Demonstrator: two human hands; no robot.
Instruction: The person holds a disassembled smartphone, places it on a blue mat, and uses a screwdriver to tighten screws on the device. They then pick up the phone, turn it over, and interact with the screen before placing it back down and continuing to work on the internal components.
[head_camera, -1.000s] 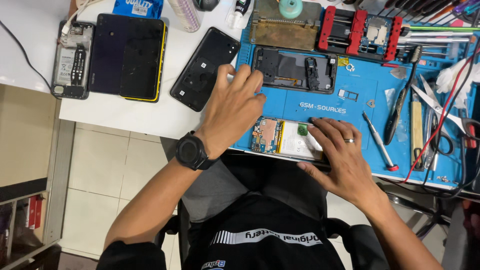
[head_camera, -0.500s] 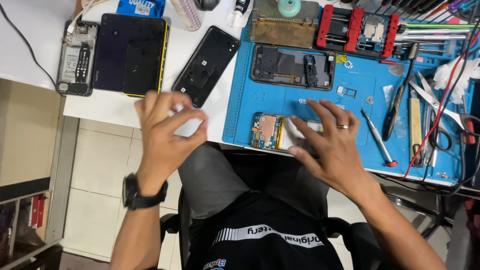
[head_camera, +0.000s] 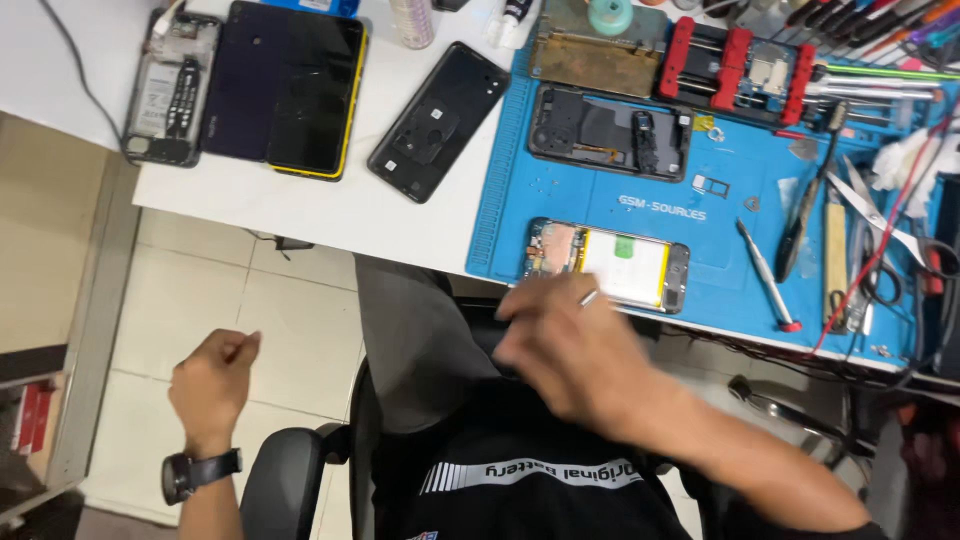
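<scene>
Opened phone (head_camera: 608, 265) lies just beyond right hand (head_camera: 570, 350), long axis left-right on blue mat (head_camera: 740, 215). Right-hand fingers blurred, grip unclear. Left hand (head_camera: 212, 378) clenched empty, well apart.

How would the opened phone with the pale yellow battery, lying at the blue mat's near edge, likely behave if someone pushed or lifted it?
The opened phone with the pale yellow battery is flat, so it would probably slide, not roll. Its exposed circuit board looks fragile. It lies near the edge of the blue mat, so a push towards the person might tip it off.

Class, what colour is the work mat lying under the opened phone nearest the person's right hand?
Blue; the work mat shows best in the head view.
</scene>
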